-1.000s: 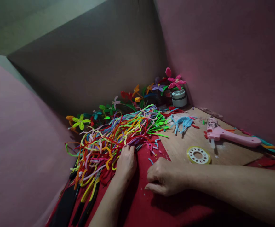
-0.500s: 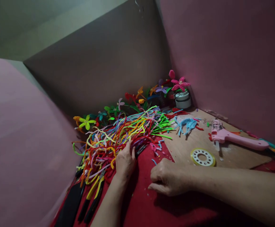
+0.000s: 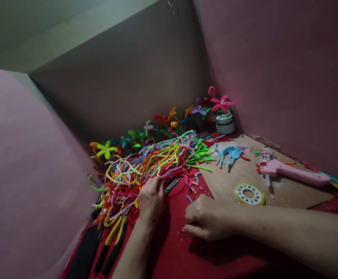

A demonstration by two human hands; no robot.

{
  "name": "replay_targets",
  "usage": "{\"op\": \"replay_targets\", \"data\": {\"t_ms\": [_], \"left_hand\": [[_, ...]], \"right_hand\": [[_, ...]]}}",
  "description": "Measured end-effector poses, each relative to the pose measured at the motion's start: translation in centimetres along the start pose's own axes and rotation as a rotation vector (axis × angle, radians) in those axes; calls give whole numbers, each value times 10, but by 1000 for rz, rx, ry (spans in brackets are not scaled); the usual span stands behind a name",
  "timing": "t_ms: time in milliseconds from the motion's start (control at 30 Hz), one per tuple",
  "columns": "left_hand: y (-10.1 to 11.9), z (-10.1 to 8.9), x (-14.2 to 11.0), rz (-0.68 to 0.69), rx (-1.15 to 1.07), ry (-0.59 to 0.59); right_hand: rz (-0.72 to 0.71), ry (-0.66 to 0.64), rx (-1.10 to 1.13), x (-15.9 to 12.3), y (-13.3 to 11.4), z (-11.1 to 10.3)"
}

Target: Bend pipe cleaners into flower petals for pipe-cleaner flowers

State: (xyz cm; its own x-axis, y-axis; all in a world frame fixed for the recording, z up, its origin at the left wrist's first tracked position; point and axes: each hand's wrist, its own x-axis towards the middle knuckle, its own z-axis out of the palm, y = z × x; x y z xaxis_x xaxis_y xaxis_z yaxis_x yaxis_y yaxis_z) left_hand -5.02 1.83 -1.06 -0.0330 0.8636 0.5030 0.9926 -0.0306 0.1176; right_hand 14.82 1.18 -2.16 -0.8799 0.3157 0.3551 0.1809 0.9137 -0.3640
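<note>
My left hand (image 3: 150,198) is at the front edge of a heap of coloured pipe cleaners (image 3: 157,155), its fingers closed on red pipe cleaners (image 3: 169,175) there; its palm is hidden. Just right of those fingers, dark scissors (image 3: 171,186) lie partly under the strands. My right hand (image 3: 205,217) rests on the red cloth (image 3: 174,236) in a loose fist, and nothing shows between its thumb and fingers. Pink and blue pipe cleaner scraps (image 3: 192,181) lie beyond it.
Pliers with yellow-black handles (image 3: 113,240) and a black flat object (image 3: 86,248) lie at left. On the board (image 3: 221,182) are a tape roll (image 3: 249,193), blue pipe cleaner pieces (image 3: 228,154) and a pink glue gun (image 3: 290,172). Pipe cleaner flowers (image 3: 106,149) line the back wall.
My left hand has drawn back slightly toward me and left, shifting red and purple strands, and more of the scissors shows. My right hand has stayed in place.
</note>
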Motion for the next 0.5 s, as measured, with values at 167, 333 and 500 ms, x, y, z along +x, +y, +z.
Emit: {"op": "replay_targets", "data": {"t_ms": [167, 333, 500], "left_hand": [[-17, -4, 8, -78, 32, 92], [-26, -2, 12, -164, 47, 108], [-22, 7, 9, 2, -100, 29]], "right_hand": [[0, -9, -3, 0, 1, 1], [7, -8, 4, 0, 1, 1], [4, 14, 7, -1, 0, 2]]}}
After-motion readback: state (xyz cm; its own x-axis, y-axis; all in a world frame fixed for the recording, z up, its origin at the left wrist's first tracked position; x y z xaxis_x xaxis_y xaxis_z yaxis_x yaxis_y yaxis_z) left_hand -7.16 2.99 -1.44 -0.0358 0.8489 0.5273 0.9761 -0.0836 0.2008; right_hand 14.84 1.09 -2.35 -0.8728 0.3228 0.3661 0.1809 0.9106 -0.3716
